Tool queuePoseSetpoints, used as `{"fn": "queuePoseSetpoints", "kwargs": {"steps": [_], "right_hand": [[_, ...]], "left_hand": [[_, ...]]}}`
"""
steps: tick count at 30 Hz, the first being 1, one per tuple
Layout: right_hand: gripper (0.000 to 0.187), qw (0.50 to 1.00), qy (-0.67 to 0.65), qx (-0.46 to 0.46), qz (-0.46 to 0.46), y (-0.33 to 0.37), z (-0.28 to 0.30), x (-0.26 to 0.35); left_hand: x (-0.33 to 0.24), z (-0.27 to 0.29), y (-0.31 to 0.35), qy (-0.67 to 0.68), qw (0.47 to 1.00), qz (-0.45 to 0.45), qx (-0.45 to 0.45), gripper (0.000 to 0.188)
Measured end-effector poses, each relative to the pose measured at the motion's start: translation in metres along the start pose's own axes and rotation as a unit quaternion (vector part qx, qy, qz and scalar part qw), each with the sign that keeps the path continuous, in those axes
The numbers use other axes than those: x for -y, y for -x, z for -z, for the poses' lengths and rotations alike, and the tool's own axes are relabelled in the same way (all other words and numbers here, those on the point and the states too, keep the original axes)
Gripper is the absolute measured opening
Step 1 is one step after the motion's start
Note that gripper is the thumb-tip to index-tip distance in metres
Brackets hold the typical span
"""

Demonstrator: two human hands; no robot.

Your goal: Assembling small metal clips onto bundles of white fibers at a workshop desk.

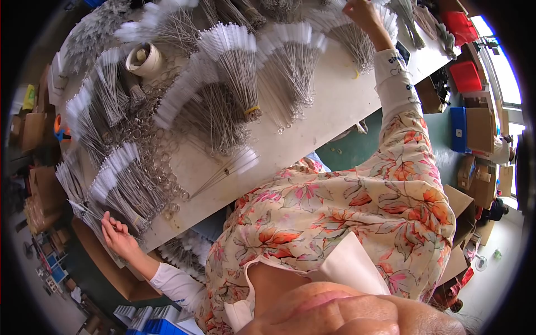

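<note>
Bundles of wire-handled cleaning brushes with white bristles and looped ends cover the table (329, 114). At the table's left edge, my left hand (118, 237) is beside a brush bundle (120, 178). Its fingers are slightly bent and apart, and I see nothing held in them. My right arm stretches to the far side, where my right hand (362, 12) is partly cut off by the top edge. Its fingers are curled in, near another brush bundle (357, 47); what they hold, if anything, is hidden. A few separate brushes (229, 167) lie near the table's front edge.
A white cup (144, 60) stands among the bundles, and loose metal rings (162, 156) are heaped at left. Cardboard boxes (479, 128), a blue bin (458, 129) and red bins (465, 76) stand on the right. An open carton (120, 279) sits below my left arm.
</note>
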State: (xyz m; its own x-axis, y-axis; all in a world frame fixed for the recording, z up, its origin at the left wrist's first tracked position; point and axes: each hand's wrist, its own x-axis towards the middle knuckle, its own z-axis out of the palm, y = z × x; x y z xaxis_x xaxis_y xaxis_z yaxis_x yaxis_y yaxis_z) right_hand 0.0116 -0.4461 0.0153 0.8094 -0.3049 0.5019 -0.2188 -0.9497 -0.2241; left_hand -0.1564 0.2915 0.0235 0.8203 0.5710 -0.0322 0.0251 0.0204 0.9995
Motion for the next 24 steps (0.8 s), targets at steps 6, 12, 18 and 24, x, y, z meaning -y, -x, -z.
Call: {"fn": "queuePoseSetpoints", "kwargs": {"steps": [6, 12, 18, 24], "right_hand": [[0.016, 0.833, -0.53, -0.155, 0.026, 0.027, 0.069, 0.155], [0.019, 0.349, -0.855, 0.356, 0.146, 0.146, 0.035, 0.324], [0.028, 0.538, -0.765, 0.286, 0.206, 0.198, 0.073, 0.378], [0.029, 0.408, -0.778, 0.475, -0.05, 0.215, 0.031, 0.361]], "left_hand": [[-0.012, -0.034, 0.026, 0.008, 0.992, -0.048, 0.12, 0.031], [-0.012, -0.157, 0.094, -0.014, 0.941, -0.176, 0.288, 0.025], [-0.009, -0.166, 0.073, -0.177, 0.838, -0.505, 0.111, 0.023], [0.006, -0.163, 0.101, -0.038, 0.871, -0.455, 0.179, 0.019]]}}
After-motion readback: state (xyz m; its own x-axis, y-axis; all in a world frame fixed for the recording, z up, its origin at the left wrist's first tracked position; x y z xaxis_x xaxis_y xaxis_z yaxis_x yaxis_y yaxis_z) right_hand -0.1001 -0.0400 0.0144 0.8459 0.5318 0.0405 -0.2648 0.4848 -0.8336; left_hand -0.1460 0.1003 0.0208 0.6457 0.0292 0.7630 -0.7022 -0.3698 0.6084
